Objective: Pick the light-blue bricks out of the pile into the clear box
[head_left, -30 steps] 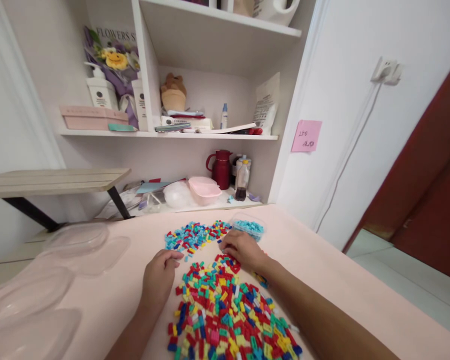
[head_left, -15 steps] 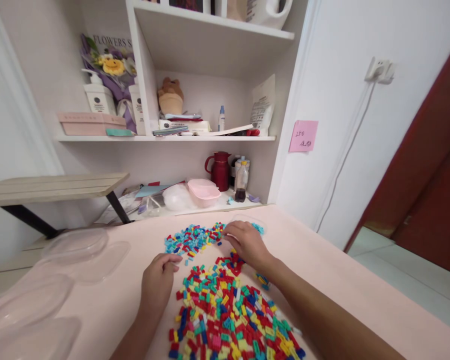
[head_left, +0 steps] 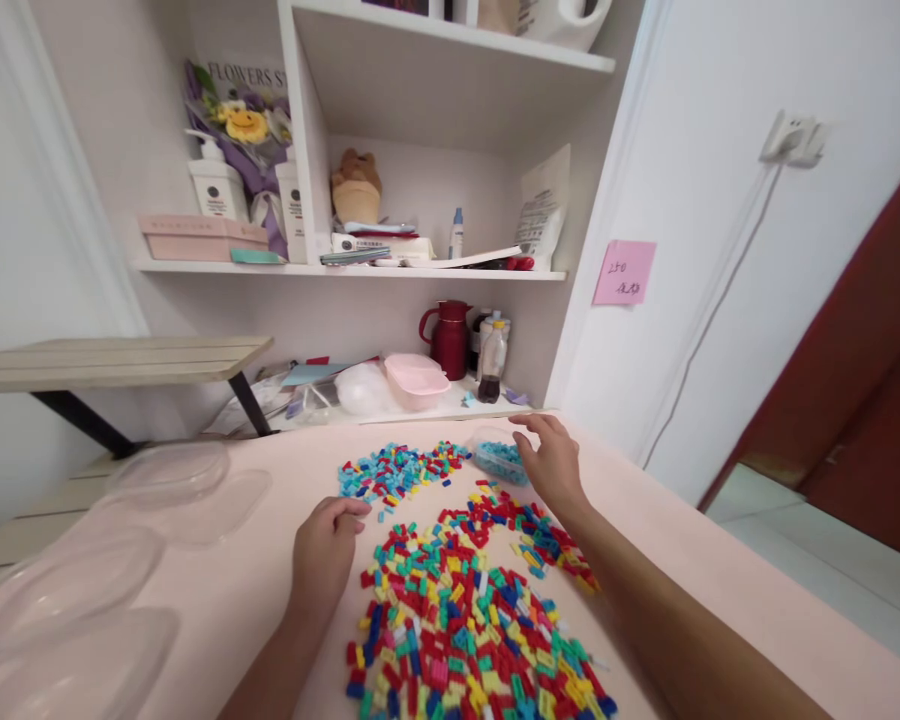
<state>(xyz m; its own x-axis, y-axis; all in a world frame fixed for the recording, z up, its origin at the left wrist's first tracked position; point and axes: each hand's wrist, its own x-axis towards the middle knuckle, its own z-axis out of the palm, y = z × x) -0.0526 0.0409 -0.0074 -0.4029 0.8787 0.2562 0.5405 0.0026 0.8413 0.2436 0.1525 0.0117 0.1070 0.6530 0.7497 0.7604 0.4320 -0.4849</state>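
Near the back of the table, my right hand (head_left: pixel 553 462) is at the right side of a clear plastic box (head_left: pixel 482 462) holding light blue toy bricks (head_left: pixel 501 460). Its thumb and fingers are apart, and I see nothing between them. My left hand (head_left: pixel 328 545) is low over the table, left of the bricks, with fingers curled and thumb close to them; anything inside is hidden. Beyond its fingertips lies a mostly blue pile of small building bricks (head_left: pixel 390 472). Closer to me spreads a large mixed pile (head_left: pixel 457 620) of red, yellow, green and blue bricks.
Several clear plastic lids or trays (head_left: pixel 120 570) lie along the table's left side. Behind the table, a shelf holds a pink bowl (head_left: pixel 417 382), a red jug (head_left: pixel 450 340) and a bottle (head_left: pixel 493 365). A wooden stand (head_left: pixel 120 362) is at the left.
My right hand has moved right from the blue pile's edge to the clear box, uncovering the box and red bricks. The left hand has stayed nearly still. The view has shifted slightly.
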